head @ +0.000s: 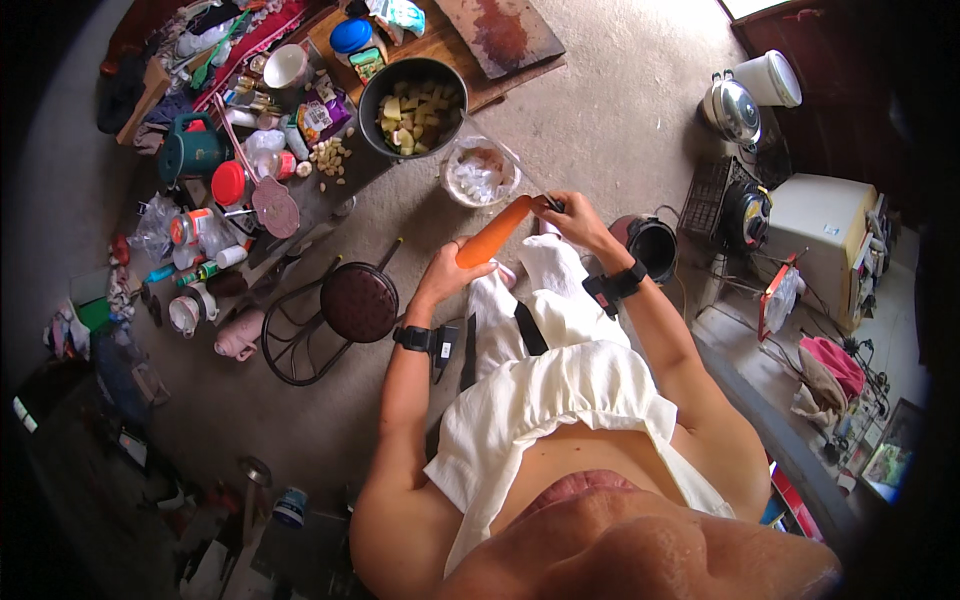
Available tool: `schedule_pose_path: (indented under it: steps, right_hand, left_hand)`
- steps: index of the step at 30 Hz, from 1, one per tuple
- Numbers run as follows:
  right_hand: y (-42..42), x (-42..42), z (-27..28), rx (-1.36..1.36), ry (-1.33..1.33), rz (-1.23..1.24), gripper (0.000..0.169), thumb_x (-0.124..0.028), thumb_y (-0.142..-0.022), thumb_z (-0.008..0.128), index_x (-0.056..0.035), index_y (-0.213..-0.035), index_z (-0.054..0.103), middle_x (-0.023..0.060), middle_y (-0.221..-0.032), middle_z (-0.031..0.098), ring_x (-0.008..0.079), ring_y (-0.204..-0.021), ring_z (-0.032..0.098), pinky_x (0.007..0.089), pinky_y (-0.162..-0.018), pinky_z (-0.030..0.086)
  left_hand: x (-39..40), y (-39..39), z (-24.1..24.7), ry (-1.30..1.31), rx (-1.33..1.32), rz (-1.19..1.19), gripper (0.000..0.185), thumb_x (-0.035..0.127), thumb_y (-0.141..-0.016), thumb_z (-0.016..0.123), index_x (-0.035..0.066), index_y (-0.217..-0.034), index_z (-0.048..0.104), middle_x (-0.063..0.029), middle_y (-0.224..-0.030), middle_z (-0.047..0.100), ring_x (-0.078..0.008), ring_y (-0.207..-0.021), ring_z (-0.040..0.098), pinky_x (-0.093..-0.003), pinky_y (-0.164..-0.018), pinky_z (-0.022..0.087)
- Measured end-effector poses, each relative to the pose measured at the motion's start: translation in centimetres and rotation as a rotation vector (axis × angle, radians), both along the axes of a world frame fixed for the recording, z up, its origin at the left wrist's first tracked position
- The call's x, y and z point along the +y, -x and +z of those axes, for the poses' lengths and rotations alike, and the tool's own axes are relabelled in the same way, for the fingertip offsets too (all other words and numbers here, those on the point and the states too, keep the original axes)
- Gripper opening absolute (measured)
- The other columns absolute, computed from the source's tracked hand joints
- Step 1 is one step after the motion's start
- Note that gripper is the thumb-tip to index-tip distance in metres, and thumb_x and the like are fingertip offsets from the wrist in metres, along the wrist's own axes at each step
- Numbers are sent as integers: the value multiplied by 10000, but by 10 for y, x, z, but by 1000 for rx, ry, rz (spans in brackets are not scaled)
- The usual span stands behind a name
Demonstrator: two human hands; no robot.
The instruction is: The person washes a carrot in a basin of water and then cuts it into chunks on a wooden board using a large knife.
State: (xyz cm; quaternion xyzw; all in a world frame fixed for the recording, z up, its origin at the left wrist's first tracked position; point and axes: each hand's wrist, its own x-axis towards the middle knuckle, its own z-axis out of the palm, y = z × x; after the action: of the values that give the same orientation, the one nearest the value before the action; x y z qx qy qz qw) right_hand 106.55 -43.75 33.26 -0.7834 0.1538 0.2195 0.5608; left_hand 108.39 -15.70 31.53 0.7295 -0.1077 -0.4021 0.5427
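Observation:
My left hand grips the thick end of an orange carrot, which points up and to the right. My right hand is closed around the dark handle of a knife; its blade runs up and left from the fist, past the carrot's tip. Beneath the blade stands a lined waste bin with a clear plastic bag and scraps inside. Behind it, a dark pot of cut pale chunks, perhaps potato, sits at the edge of a low wooden table.
A round stool stands at my left, near a crowded low surface with a red-lidded jar and a green jug. At my right are an open cooker pot and a white cabinet. A stained board lies on the table.

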Motion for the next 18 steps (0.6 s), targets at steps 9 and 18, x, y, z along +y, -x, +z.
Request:
schedule_pose_path:
  steps: [9,18]
  right_hand:
    - [-45,-190,-17,23,-270,-564,263,-258,-913,590,-7,-927,669,-55,-636,448,45,-531,397,221,-485,316]
    - [-46,-381,-31,186,-185,-521,241,-275,-885,636,-45,-830,590,-75,-606,411,43,-487,362,225,-456,289]
  left_hand:
    - [-77,-23,20,-105,151,373,464,245,-767,788,-14,-1108,610,-19,-862,623,-82,-695,566,-232,-617,460]
    - [-215,-72,-20,-95,-17,630,351,212,-788,772,-22,-1024,660,-39,-928,653,-97,-797,587,-252,-722,474]
